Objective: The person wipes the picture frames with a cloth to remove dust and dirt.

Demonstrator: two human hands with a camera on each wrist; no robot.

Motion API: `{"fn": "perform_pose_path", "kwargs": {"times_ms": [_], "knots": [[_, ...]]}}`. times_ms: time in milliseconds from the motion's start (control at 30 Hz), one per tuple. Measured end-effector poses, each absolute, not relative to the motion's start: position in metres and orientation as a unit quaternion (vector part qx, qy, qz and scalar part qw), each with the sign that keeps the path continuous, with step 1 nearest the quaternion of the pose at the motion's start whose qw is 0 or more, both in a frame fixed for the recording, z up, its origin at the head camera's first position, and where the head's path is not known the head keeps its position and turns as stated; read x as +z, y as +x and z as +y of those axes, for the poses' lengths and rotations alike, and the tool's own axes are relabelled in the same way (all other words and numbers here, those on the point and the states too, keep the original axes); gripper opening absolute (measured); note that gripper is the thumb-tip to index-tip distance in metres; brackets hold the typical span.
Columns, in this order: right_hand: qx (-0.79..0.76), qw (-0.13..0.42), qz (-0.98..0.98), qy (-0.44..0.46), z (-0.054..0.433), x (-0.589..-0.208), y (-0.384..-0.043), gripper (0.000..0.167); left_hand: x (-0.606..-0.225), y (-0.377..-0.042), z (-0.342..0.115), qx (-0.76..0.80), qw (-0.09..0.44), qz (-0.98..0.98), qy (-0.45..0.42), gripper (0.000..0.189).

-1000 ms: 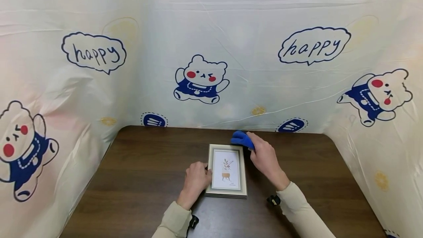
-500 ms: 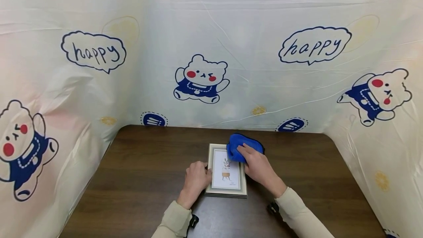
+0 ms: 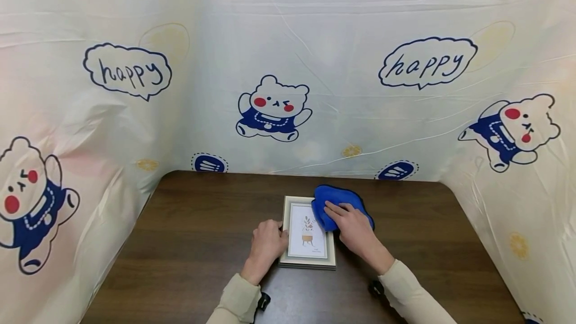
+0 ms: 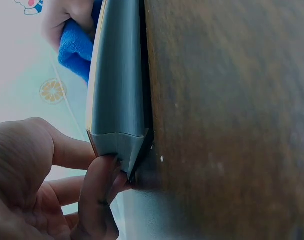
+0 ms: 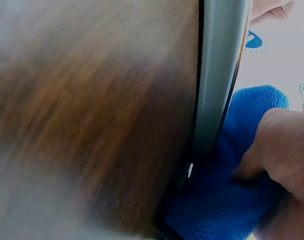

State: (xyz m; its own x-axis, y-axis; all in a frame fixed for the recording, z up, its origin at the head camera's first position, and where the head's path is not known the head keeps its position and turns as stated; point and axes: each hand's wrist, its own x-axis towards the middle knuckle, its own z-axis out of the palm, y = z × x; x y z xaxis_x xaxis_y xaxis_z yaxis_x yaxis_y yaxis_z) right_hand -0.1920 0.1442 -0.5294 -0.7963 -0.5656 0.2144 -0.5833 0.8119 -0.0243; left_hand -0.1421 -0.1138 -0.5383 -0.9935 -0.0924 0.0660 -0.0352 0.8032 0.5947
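Note:
A picture frame (image 3: 331, 250) with a pale border and a potted-plant print lies flat on the brown table. My left hand (image 3: 265, 244) holds its left edge; in the left wrist view the thumb and fingers of the left hand (image 4: 57, 175) pinch the frame's side (image 4: 117, 90) near a corner. My right hand (image 3: 357, 229) holds a blue cloth (image 3: 339, 196) against the frame's upper right corner, with part of the cloth hanging past the edge. In the right wrist view the thumb of the right hand (image 5: 286, 150) presses into the cloth (image 5: 251, 110) beside the frame's side (image 5: 221, 60).
The brown wooden table (image 3: 193, 224) extends around the frame on all sides. A pale curtain (image 3: 342, 64) printed with bears and the word "happy" encloses the back and both sides. Dark wrist devices sit at both sleeves.
My right hand has brought the bunched blue cloth from behind the frame's top right corner onto that corner, then slightly rightward and nearer; the cloth now lies spread wider. The left hand stays put.

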Motion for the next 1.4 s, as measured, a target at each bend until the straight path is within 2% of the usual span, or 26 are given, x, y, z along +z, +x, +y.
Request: {"fn": "perform_pose_path", "kwargs": {"times_ms": [200, 400, 667, 1400], "knots": [[0.043, 0.129, -0.946, 0.293, 0.145, -0.528, -0.191, 0.062, -0.538, -0.142, -0.114, -0.315, 0.043, -0.947, 0.039, 0.020], [0.031, 0.085, -0.943, 0.321, 0.143, -0.529, -0.191, 0.058, -0.537, -0.141, -0.113, -0.321, 0.039, -0.945, 0.040, 0.020], [0.029, 0.058, -0.939, 0.339, 0.147, -0.528, -0.189, 0.057, -0.537, -0.140, -0.112, -0.317, 0.047, -0.946, 0.038, 0.026], [0.039, 0.056, -0.938, 0.340, 0.147, -0.536, -0.159, 0.058, -0.537, -0.141, -0.112, -0.327, 0.026, -0.943, 0.047, 0.028]]}}
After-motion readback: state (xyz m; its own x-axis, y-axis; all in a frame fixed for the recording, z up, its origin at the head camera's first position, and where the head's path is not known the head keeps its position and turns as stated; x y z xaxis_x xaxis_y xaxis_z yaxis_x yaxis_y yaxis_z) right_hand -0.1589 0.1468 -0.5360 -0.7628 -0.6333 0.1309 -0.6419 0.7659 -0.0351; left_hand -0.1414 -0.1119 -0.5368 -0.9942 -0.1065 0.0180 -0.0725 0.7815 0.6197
